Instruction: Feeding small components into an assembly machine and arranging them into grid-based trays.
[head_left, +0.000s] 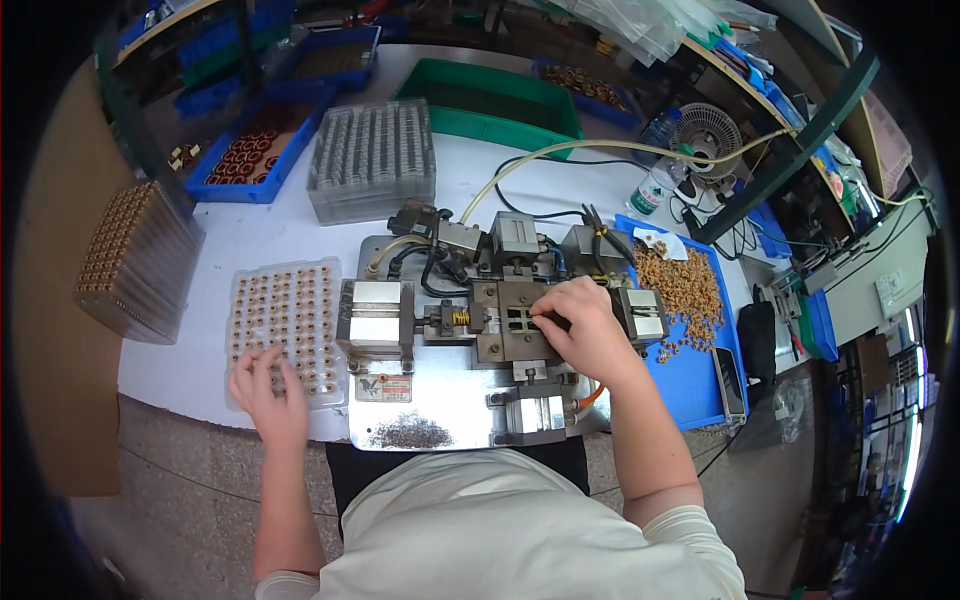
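Note:
In the middle of the table stands a metal clamping fixture [508, 290] with a slotted block at its centre. The thumb and fingers of my right hand [583, 322] are pinched together over that block's slots; whatever lies between the fingertips is too small to make out. To the left of the fixture lies a clear plastic tray [240, 300] with rows of small brass-coloured parts in its pockets. Over the tray's lower left part rests my left hand [270, 392], its fingers bent and apart, with nothing visible in them.
A blue tray [702, 388] on the right holds a heap of small brass-coloured parts [682, 290]. Stacked clear trays [370, 160] stand behind, another filled stack [140, 260] far left. Farther back are a green bin [490, 95], a water bottle [655, 188], hoses and cables.

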